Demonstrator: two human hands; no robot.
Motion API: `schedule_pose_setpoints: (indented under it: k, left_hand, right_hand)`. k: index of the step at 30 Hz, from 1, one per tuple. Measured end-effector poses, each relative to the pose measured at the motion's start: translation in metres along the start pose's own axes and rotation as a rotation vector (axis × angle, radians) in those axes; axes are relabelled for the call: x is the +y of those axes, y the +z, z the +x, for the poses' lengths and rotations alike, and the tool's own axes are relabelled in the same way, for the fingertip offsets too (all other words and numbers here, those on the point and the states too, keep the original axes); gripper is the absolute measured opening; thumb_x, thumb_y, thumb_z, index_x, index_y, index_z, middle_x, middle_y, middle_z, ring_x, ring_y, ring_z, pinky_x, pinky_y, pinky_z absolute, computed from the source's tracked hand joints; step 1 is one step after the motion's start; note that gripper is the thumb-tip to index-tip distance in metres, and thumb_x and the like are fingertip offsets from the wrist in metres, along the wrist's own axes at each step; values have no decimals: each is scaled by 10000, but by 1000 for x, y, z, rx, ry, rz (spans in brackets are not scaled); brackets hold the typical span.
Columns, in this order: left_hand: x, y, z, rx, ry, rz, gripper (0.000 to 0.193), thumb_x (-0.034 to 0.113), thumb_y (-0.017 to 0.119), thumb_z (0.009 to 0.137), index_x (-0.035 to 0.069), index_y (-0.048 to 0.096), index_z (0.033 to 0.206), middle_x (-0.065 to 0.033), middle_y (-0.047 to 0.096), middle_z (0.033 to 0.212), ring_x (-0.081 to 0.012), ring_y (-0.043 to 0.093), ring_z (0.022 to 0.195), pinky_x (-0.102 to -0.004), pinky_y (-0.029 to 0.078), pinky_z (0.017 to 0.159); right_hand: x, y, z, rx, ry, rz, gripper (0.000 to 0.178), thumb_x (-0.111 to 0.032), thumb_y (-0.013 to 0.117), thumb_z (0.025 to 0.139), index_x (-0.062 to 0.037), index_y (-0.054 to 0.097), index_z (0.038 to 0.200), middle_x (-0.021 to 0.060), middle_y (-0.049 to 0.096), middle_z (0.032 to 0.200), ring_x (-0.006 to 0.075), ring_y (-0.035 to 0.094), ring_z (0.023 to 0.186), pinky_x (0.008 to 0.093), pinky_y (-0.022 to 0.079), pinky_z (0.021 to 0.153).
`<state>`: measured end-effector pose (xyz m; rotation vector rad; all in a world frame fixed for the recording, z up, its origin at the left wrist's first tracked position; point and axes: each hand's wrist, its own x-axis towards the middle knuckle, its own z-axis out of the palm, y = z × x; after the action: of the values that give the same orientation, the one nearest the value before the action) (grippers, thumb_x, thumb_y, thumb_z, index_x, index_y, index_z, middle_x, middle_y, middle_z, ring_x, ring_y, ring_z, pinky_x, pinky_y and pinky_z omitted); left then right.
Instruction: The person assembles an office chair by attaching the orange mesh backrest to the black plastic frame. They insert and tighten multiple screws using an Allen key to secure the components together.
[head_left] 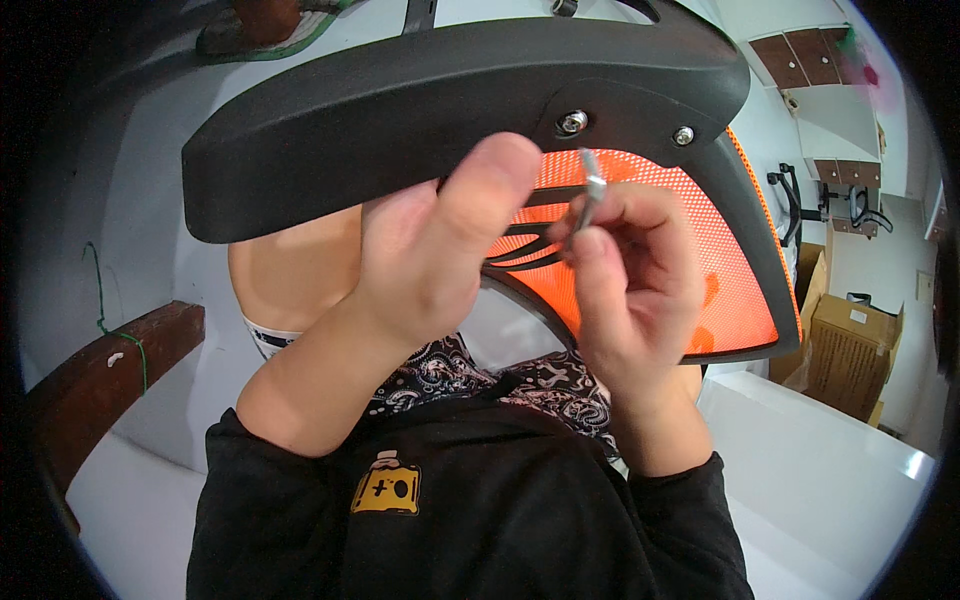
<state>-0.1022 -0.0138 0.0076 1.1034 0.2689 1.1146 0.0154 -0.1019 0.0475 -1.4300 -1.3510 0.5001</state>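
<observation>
Across my lap lies a black plastic chair armrest (380, 120), joined to a black-framed backrest with orange mesh (735, 290). Two silvery bolts, a left one (572, 122) and a right one (683, 135), sit in the black plastic near the mesh. My left hand (435, 235) grips the armrest's lower edge, thumb up in front, other fingers mostly hidden behind it. Between thumb and fingers, my right hand (635, 270) pinches a small bent silvery hex key (594, 180), slightly blurred. Its upper end stands just below the left bolt, apart from it.
A brown wooden piece (120, 370) with green string is at the left. Cardboard boxes (850, 345) stand at the right, beyond a white surface (810, 470). Black chair parts (850, 205) lie farther off. At the top left, another person's foot shows in a sandal (270, 45).
</observation>
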Motion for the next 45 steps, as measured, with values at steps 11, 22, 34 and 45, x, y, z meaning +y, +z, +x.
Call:
schedule_pose_setpoints:
  k: [11, 22, 34, 45]
  left_hand:
    - [1, 13, 5, 73, -66, 10, 184, 36, 682, 841, -64, 657, 994, -86, 690, 959, -112, 651, 874, -244, 523, 759]
    - [5, 15, 6, 63, -128, 9, 213, 97, 685, 867, -52, 665, 1018, -82, 698, 973, -95, 653, 889, -223, 525, 760]
    - [6, 15, 7, 83, -130, 22, 223, 133, 690, 875, -36, 665, 1019, -82, 693, 983, -102, 651, 890, -226, 524, 766]
    - [7, 12, 10, 8, -164, 81, 295, 99, 647, 889, -31, 598, 1149, -96, 640, 1098, -173, 598, 985, -305, 465, 904]
  right_hand:
    - [-10, -21, 23, 29, -277, -491, 151, 88, 537, 879, 43, 618, 998, 105, 559, 985, 136, 548, 862, 219, 448, 731]
    - [-12, -27, 32, 7, -320, -549, 123, 86, 555, 874, 56, 618, 975, 119, 582, 981, 165, 574, 892, 251, 474, 794]
    - [-13, -28, 34, 9, -334, -546, 150, 77, 555, 885, 53, 627, 1014, 108, 571, 1012, 162, 571, 930, 255, 481, 825]
    - [-12, -31, 37, -6, -356, -585, 175, 73, 577, 875, 45, 632, 1039, 116, 601, 1019, 150, 586, 927, 253, 491, 822]
